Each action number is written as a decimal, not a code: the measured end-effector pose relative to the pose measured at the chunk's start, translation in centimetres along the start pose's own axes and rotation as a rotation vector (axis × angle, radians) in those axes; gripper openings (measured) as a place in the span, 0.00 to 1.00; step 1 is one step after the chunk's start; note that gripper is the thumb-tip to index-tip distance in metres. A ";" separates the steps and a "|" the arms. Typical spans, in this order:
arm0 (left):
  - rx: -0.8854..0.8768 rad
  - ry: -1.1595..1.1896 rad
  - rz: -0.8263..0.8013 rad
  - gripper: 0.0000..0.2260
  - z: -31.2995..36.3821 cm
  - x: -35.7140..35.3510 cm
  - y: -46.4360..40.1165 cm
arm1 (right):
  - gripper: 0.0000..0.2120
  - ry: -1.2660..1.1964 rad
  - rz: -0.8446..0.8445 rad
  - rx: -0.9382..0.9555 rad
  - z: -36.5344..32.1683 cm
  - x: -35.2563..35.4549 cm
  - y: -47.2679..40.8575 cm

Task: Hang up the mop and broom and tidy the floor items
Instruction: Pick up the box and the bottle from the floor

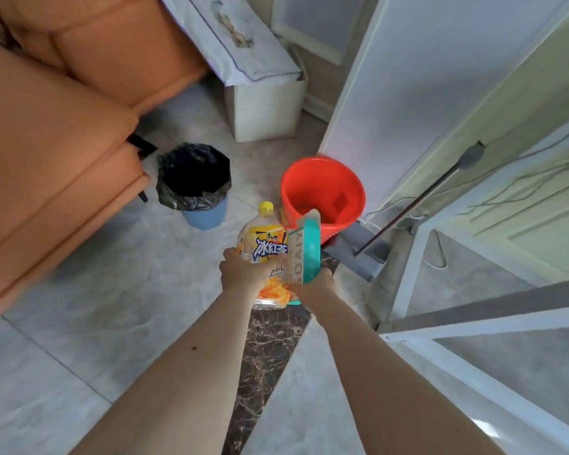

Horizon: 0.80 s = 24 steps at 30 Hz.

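Note:
My left hand grips a clear plastic drink bottle with a yellow cap and a yellow-and-blue label, held above the floor. Beside it, my right hand holds a flat teal-and-beige box upright, touching the bottle. Both items hover in front of a red bucket standing on the floor. A long dark-handled broom or mop leans against the white door frame to the right, its grey head on the floor.
A blue bin lined with a black bag stands left of the bucket. An orange sofa fills the left side. A white box sits behind. White glass door frames and cables lie to the right.

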<state>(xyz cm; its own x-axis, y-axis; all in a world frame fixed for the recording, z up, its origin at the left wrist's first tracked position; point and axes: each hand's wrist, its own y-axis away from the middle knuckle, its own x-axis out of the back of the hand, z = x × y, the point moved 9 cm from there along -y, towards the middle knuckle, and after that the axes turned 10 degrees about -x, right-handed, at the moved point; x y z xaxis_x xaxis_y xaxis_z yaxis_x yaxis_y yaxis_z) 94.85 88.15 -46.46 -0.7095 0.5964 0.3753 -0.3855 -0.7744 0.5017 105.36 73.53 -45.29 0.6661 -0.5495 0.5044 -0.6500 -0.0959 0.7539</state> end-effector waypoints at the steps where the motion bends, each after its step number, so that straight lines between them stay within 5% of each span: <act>1: 0.001 0.008 0.011 0.47 0.3 0.7 -1.2 | 0.37 0.011 0.004 0.004 -1.3 -0.6 -0.4; 8: 0.055 -0.023 0.041 0.44 1.5 7.3 -11.1 | 0.39 0.070 -0.019 -0.008 -11.2 -7.3 -3.2; 24: 0.266 0.003 0.075 0.37 2.9 13.6 -27.1 | 0.25 0.259 -0.055 0.000 -26.7 -16.0 -10.9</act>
<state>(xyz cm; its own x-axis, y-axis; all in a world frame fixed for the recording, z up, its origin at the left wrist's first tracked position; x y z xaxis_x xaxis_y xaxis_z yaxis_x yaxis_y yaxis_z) 97.37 117.87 -52.65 -0.7321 0.5387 0.4169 -0.1637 -0.7333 0.6600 111.54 105.47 -50.30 0.7717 -0.3126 0.5538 -0.6103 -0.1195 0.7831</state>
